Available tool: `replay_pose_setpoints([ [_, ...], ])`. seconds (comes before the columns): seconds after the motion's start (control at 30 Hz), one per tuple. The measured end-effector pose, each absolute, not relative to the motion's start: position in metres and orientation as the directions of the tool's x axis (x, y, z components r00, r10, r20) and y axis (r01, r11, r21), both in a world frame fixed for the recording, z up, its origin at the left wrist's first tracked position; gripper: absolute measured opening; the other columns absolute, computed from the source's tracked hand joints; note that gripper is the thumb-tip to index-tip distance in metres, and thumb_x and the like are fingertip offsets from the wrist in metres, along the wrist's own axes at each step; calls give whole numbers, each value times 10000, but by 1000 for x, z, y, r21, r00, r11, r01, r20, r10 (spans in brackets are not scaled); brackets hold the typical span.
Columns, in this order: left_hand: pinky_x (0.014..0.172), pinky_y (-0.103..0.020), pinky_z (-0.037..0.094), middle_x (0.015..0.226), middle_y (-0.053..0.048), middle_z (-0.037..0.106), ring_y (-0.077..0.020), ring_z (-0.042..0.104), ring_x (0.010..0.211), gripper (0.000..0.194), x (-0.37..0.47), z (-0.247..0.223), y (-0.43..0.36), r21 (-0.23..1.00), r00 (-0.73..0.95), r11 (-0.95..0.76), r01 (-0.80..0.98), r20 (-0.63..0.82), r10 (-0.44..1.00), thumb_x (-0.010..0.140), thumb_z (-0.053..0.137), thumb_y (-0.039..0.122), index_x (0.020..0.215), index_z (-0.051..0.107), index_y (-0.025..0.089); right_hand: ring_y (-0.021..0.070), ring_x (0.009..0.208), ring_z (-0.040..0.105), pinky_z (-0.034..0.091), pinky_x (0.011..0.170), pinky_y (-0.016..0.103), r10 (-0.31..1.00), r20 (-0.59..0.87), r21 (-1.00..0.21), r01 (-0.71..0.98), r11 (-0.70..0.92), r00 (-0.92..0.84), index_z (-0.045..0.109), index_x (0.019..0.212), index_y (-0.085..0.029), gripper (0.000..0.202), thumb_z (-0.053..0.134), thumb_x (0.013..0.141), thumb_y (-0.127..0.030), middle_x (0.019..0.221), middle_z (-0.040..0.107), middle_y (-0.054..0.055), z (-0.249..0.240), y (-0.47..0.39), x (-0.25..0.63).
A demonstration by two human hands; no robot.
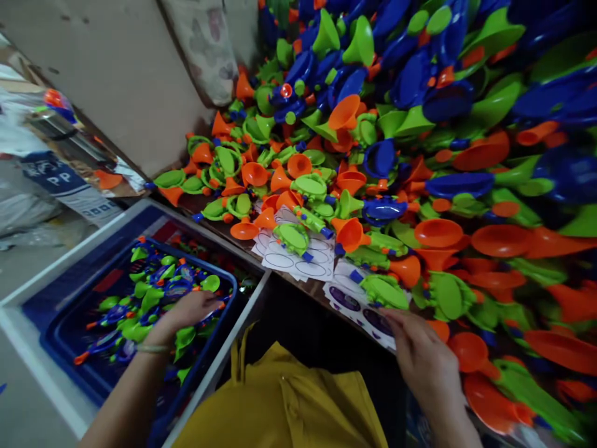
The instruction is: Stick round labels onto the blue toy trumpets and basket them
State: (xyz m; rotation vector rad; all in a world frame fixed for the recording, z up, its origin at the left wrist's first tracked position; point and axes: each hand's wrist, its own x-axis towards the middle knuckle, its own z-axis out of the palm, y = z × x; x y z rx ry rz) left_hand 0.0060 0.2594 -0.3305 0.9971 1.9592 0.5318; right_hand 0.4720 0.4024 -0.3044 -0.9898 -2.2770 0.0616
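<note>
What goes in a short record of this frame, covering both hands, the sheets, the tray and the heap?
left hand: the left hand is among green-and-blue toys in the blue tray; grip unclear
right hand: the right hand has its fingertips at a purple oval on the sticker sheet; pinch unclear
other sheet: white sheet with oval outlines, partly under a green toy
heap: green, orange and blue toys, many with flared ends

The grey floor (18, 410) is dimly lit, and a large brownish panel (112, 74) is flanked by a pale, patterned sheet (205, 46).
</note>
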Motion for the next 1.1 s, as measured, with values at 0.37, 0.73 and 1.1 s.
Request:
replay_pose_setpoints([
  [0.37, 874, -447, 676, 1065, -150, 890, -352, 849, 940, 628, 160, -297, 323, 637, 132, 497, -589, -531, 837, 668, 993, 699, 1003, 890, 177, 269, 1169, 804, 651, 1086, 535, 329, 558, -258, 217, 941, -762, 833, 1238, -326, 225, 640, 1133, -279, 1127, 911, -7, -258, 369, 440],
  [0.73, 910, -428, 699, 1097, -103, 898, -343, 845, 1000, 481, 152, -280, 320, 915, 94, 400, 60, -404, 910, 850, 917, 596, 1150, 897, 220, 188, 927, 850, 688, 801, 287, 854, 479, -778, 352, 521, -205, 775, 1143, -282, 171, 760, 1026, -157, 1060, 870, 25, -257, 376, 414],
  [1.1, 916, -258, 620, 1032, 5, 855, -155, 804, 944, 375, 168, -214, 354, 936, 202, -125, 330, 60, 978, 991, 758, 277, 1366, 738, 274, 159, 876, 872, 696, 809, 217, 820, 503, -740, 353, 573, -274, 756, 1166, -262, 157, 716, 1056, -158, 1028, 899, 7, -259, 360, 395],
])
